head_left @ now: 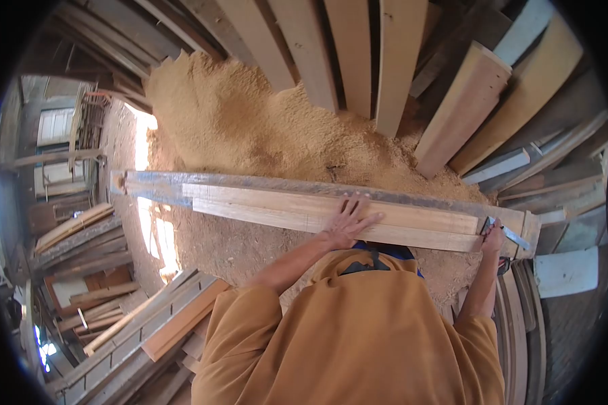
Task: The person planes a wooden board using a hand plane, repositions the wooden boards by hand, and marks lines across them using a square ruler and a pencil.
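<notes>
Two long pale boards point(270, 210) lie side by side along a narrow worn bench point(162, 181). Spread flat on the boards, near their middle, is my left hand point(349, 221), its fingers apart. At the boards' right end my right hand point(493, 240) is closed around a metal square point(515, 237), whose blade points to the right over the bench. The part of the tool under my right fingers is hidden.
A heap of sawdust point(250, 115) lies behind the bench. Upright planks point(463, 108) lean beyond it at the top and right. Stacked timber point(182, 320) stands at the lower left, and more boards point(520, 324) are at the lower right.
</notes>
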The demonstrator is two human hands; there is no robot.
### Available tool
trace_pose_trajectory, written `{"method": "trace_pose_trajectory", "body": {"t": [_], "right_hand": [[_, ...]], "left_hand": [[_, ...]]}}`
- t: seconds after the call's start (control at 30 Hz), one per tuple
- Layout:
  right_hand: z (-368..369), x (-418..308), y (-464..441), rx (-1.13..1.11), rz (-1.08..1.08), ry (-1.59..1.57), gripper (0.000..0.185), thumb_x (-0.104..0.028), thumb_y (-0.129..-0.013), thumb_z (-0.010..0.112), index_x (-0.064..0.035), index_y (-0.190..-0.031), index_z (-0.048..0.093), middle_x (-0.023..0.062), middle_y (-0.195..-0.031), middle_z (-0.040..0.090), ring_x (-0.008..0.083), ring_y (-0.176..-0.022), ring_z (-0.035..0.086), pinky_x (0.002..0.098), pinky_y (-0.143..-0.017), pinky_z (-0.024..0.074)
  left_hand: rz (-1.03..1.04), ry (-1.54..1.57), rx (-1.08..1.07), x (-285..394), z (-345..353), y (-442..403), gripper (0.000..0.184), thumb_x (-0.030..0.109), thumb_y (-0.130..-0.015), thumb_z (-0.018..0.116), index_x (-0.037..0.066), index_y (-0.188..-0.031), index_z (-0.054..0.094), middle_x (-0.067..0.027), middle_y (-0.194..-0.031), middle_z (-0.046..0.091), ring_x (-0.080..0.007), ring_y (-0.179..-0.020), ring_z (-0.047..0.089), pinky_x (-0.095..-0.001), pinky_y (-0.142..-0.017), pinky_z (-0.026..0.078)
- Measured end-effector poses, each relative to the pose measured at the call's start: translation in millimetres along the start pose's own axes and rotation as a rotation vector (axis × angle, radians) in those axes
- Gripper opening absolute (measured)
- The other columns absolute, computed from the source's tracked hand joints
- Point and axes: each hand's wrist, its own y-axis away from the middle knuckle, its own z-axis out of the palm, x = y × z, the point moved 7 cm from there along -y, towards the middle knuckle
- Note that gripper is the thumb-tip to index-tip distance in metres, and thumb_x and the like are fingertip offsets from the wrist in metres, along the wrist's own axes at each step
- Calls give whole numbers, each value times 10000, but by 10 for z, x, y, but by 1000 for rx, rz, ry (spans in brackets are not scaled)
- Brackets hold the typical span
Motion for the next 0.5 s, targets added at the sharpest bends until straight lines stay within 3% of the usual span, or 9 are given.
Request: {"method": "trace_pose_trajectory", "body": {"t": [0.07,0.17,0.27,0.37,0.47,0.5], "right_hand": [[93,-201,25,79,14,-42,350,-419,-1035,660,-100,-917,582,-17,-770,550,112,-648,534,271,-600,467],[356,-480,80,143,28,-117,349,-434,-1040,658,-113,-929,576,-11,-808,567,122,-684,532,270,-611,454],[442,-258,-423,-127,-2,-165,346,-488,-1031,649,-149,-997,587,-21,-886,608,136,-743,579,307,-612,490],[811,-19,-353,-393,-76,-116,331,-464,-1069,593,-173,-922,536,-34,-799,531,111,-661,509,289,-569,447],[879,-262,122,-104,31,-239,345,-418,-1080,587,-165,-852,526,-26,-662,406,108,-570,420,285,-484,373],[786,-257,86,-117,52,-234,337,-429,-1085,567,-174,-868,526,-23,-673,410,112,-573,426,290,-485,374]], "left_hand": [[7,2,-16,57,-93,-17,985,406,-807,814,424,-1645,297,-263,-1686,246,-497,-1549,228,-655,-1261,146],[11,3,-14,68,-172,-1,968,360,-805,812,453,-1632,317,-246,-1671,286,-481,-1527,278,-646,-1251,191],[6,39,27,60,-166,13,961,319,-794,813,458,-1621,343,-239,-1667,298,-472,-1530,282,-639,-1250,209],[-7,48,-25,63,-166,10,972,222,-823,778,452,-1638,300,-255,-1711,218,-471,-1567,242,-629,-1278,156],[8,-21,54,54,-133,22,962,263,-782,803,451,-1615,361,-239,-1673,290,-474,-1522,302,-639,-1249,217],[11,17,51,56,-140,29,966,259,-777,804,447,-1616,361,-241,-1674,286,-476,-1524,299,-639,-1251,211]]}}
